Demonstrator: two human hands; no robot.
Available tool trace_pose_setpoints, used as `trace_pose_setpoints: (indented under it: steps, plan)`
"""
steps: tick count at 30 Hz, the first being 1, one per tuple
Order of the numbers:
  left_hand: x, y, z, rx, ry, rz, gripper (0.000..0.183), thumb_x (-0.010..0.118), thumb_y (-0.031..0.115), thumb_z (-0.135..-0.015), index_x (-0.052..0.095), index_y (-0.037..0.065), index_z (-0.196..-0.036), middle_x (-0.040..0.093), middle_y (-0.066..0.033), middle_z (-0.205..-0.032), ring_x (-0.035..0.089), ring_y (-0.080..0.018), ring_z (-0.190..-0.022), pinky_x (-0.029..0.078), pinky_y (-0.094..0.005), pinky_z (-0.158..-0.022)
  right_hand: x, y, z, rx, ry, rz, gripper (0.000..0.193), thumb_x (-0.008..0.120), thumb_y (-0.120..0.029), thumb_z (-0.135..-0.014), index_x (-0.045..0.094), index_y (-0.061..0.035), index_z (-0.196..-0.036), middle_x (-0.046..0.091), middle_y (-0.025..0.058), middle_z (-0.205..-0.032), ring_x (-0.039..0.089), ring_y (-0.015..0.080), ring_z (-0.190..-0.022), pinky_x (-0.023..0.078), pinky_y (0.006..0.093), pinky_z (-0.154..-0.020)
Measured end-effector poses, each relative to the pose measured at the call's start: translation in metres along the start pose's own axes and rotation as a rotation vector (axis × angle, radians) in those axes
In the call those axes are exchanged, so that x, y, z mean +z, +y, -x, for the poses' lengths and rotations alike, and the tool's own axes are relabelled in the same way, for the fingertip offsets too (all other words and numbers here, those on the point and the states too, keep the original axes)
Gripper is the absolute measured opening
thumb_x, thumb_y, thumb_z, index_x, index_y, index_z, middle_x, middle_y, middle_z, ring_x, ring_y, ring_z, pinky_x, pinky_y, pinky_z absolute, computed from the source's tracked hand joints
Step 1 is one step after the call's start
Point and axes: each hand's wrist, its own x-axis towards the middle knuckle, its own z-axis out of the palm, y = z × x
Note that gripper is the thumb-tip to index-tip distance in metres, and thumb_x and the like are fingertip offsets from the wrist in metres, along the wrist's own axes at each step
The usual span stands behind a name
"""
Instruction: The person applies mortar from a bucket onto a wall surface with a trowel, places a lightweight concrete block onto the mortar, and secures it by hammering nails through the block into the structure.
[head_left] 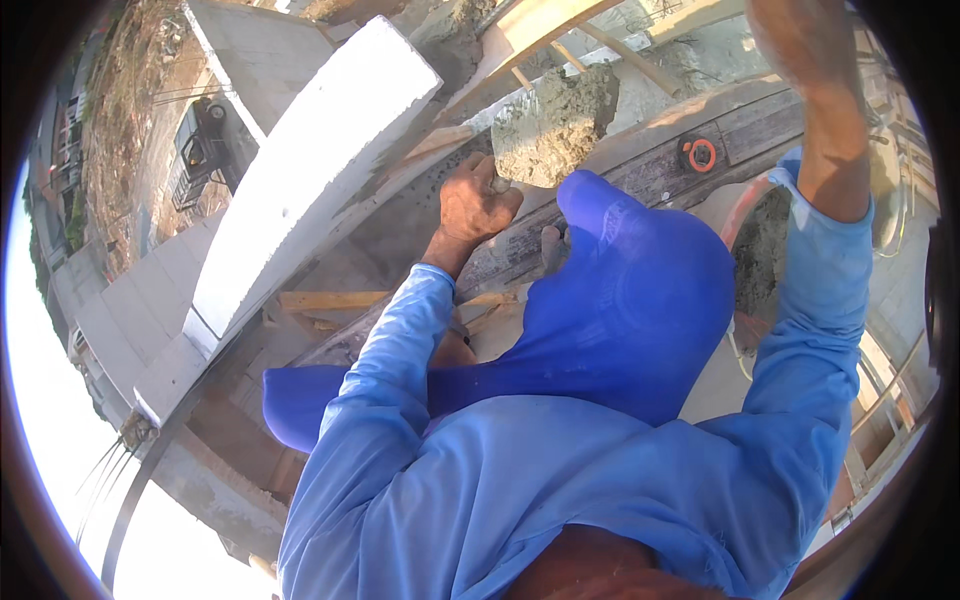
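Note:
My left hand (474,204) is closed around the short handle of a flat hand tool (552,128). Grey, lumpy mortar covers its broad face, so the exact kind of tool is hidden. It sits just beyond my bent knee, above long weathered planks (625,180). At the upper right, my right hand (805,40) is raised and reaches far forward. Motion blur and the picture's edge hide its fingers, and I cannot make out whether it holds anything. Between my arms are my legs in blue trousers (640,290).
A white-topped concrete beam (315,165) slants across the left. An orange ring (700,155) lies on the planks. Grey mortar (765,245) shows beside my right arm. Timber framing (525,35) stands ahead. Far below at left are a parked vehicle (200,150) and bare ground.

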Motion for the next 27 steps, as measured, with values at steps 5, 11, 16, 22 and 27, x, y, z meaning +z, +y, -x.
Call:
trace_pose_setpoints:
  steps: [5, 11, 16, 22, 27]
  plan:
    - [0.019, -0.050, 0.025, -0.050, 0.045, 0.023, 0.025, 0.069, 0.020, -0.068, 0.064, 0.000, -0.082, 0.063, -0.0179, -0.074, 0.064, -0.0352, -0.068, 0.053, -0.0422, -0.058, 0.134, -0.012, -0.053, -0.158, -0.390, 0.056, 0.045, 0.059, -0.041, -0.088, 0.063, -0.0006, -0.107, 0.060, 0.0181, -0.103, 0.055, 0.0371, -0.098, 0.045, 0.0406, -0.085]
    - [-0.012, -0.056, 0.013, -0.278, -0.074, 0.273, 0.035, 0.070, 0.024, -0.071, 0.066, -0.003, -0.092, 0.067, -0.0218, -0.080, 0.065, -0.0334, -0.073, 0.052, -0.0406, -0.070, 0.215, -0.027, -0.087, -0.365, -0.877, 0.274, 0.044, 0.064, -0.033, -0.075, 0.064, -0.0024, -0.106, 0.053, 0.0250, -0.118, 0.048, 0.0402, -0.111, 0.040, 0.0450, -0.093]
    - [-0.010, -0.079, -0.003, -0.483, -0.177, 0.598, 0.032, 0.074, 0.021, -0.068, 0.067, -0.006, -0.084, 0.066, -0.0134, -0.071, 0.062, -0.0209, -0.064, 0.050, -0.0351, -0.062, 0.212, -0.041, -0.091, -0.240, -0.977, 0.312, 0.046, 0.067, -0.033, -0.069, 0.065, -0.0052, -0.106, 0.047, 0.0296, -0.124, 0.045, 0.0405, -0.114, 0.037, 0.0459, -0.096]
    - [-0.029, -0.072, -0.001, -0.573, -0.183, 0.807, 0.022, 0.076, 0.012, -0.064, 0.066, -0.005, -0.074, 0.061, -0.0077, -0.062, 0.056, -0.0131, -0.052, 0.045, -0.0282, -0.048, 0.237, 0.021, -0.075, -0.296, -0.944, 0.038, 0.048, 0.070, -0.033, -0.066, 0.064, -0.0074, -0.107, 0.051, 0.0244, -0.110, 0.043, 0.0384, -0.111, 0.032, 0.0469, -0.096]
    - [-0.058, -0.090, 0.013, -0.572, -0.180, 0.698, 0.018, 0.073, 0.009, -0.065, 0.067, -0.004, -0.076, 0.060, -0.0074, -0.061, 0.056, -0.0145, -0.052, 0.044, -0.0296, -0.048, 0.233, 0.004, -0.084, -0.405, -0.894, 0.225, 0.048, 0.071, -0.034, -0.064, 0.063, -0.0092, -0.105, 0.052, 0.0209, -0.107, 0.044, 0.0374, -0.102, 0.034, 0.0451, -0.090]
